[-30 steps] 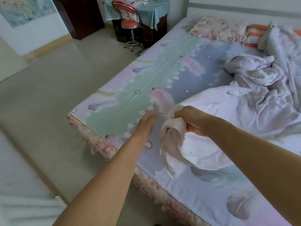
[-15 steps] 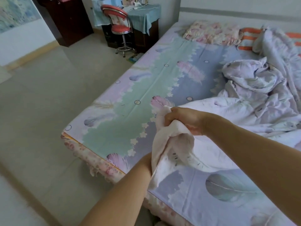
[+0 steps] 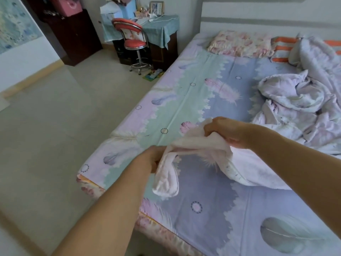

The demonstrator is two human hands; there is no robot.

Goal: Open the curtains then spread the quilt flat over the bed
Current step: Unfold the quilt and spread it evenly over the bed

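A pale lilac quilt (image 3: 299,115) lies crumpled on the right half of the bed (image 3: 184,100), which has a feather-print sheet. One corner of the quilt is lifted above the sheet near the foot of the bed. My right hand (image 3: 225,132) grips the bunched edge of that corner. My left hand (image 3: 153,159) holds the same edge lower and to the left, with a loose flap hanging below it. No curtains are in view.
Two pillows (image 3: 239,43) lie at the headboard. A red swivel chair (image 3: 134,41) and a cloth-covered desk (image 3: 162,28) stand beside the bed's far left corner. A dark cabinet (image 3: 73,34) is at the back left. Tiled floor (image 3: 55,126) spreads left of the bed.
My left hand came out from behind the cloth and took hold of the quilt edge, moving left and apart from the right hand. The view has shifted slightly.
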